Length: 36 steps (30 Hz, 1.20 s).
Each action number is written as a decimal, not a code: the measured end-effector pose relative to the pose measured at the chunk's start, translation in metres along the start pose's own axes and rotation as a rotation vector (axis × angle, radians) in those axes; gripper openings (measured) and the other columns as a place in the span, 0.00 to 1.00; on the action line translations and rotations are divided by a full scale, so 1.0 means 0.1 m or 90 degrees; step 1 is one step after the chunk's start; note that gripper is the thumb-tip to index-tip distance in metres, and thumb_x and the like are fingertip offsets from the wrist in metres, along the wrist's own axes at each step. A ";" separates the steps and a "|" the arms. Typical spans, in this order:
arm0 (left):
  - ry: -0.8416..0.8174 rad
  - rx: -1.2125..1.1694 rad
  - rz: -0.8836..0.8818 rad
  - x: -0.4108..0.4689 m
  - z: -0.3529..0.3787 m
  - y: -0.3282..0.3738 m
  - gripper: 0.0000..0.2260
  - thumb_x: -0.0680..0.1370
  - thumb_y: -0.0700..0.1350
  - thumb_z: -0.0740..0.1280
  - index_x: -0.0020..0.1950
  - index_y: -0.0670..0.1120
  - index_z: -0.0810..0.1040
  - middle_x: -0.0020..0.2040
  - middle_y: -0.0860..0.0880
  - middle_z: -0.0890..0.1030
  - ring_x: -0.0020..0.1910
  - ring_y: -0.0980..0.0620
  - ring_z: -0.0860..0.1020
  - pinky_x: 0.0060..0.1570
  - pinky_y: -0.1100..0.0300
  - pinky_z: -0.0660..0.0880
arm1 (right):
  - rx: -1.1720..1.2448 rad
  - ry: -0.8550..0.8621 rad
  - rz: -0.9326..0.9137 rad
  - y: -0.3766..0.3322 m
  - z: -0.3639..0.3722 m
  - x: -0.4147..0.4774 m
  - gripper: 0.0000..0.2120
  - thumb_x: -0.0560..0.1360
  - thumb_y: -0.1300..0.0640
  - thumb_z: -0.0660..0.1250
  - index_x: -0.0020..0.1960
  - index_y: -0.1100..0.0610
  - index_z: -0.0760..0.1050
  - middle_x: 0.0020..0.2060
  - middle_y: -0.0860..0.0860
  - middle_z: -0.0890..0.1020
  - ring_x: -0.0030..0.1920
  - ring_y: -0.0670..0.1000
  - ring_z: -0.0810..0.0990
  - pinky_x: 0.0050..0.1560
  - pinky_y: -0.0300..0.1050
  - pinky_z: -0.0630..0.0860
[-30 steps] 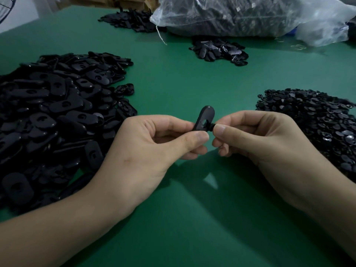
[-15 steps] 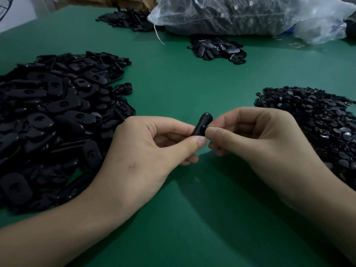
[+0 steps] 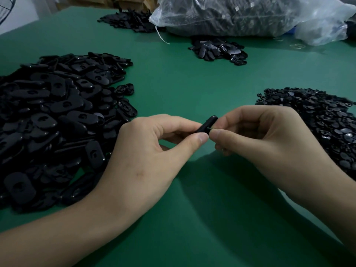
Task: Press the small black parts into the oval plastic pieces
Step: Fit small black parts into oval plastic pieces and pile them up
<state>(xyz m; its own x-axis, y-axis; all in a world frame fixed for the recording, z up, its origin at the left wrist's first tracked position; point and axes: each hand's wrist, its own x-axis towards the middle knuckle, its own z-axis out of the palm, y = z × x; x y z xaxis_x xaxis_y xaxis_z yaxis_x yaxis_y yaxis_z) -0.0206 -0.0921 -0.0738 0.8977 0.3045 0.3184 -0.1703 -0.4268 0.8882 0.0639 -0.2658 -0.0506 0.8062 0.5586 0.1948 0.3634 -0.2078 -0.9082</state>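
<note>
Above the middle of a green table, an oval plastic piece is held edge-on in mid-air between a person's two bare hands. The left hand pinches its lower end between curled forefinger and thumb. The right hand, its fingers curled in, pinches the piece from the other side with thumb and forefinger tips; what lies under those tips is hidden. A broad heap of oval pieces spreads across the table to the left, and a heap of small black parts lies to the right. Farther back sit a smaller pile, a further pile and a clear plastic bag stuffed with dark parts.
</note>
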 end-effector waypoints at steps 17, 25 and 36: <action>-0.043 -0.021 -0.005 -0.01 -0.01 -0.02 0.04 0.77 0.46 0.75 0.46 0.56 0.88 0.39 0.58 0.87 0.40 0.59 0.85 0.43 0.64 0.81 | -0.157 0.095 -0.067 -0.08 0.06 -0.06 0.06 0.69 0.55 0.77 0.35 0.50 0.82 0.31 0.44 0.84 0.31 0.45 0.81 0.32 0.38 0.76; -0.056 -0.119 -0.046 0.04 -0.01 -0.07 0.03 0.77 0.47 0.74 0.46 0.52 0.88 0.40 0.53 0.87 0.41 0.56 0.87 0.39 0.65 0.80 | -0.407 0.155 -0.201 -0.09 0.12 -0.12 0.05 0.72 0.50 0.74 0.38 0.46 0.82 0.28 0.41 0.80 0.31 0.46 0.80 0.35 0.39 0.73; -0.010 -0.115 0.025 0.01 -0.01 -0.08 0.04 0.72 0.50 0.75 0.47 0.55 0.87 0.41 0.54 0.88 0.41 0.53 0.87 0.46 0.60 0.83 | 0.225 0.040 0.135 -0.08 0.19 -0.10 0.07 0.75 0.60 0.71 0.51 0.59 0.77 0.32 0.55 0.82 0.27 0.51 0.75 0.26 0.41 0.70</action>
<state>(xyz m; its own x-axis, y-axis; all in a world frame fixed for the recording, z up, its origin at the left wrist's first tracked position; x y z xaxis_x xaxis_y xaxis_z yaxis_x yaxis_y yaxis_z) -0.0189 -0.0874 -0.0800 0.8950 0.2760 0.3505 -0.2747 -0.2781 0.9204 0.0442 -0.2544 -0.0518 0.8772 0.4801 0.0016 0.0121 -0.0188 -0.9997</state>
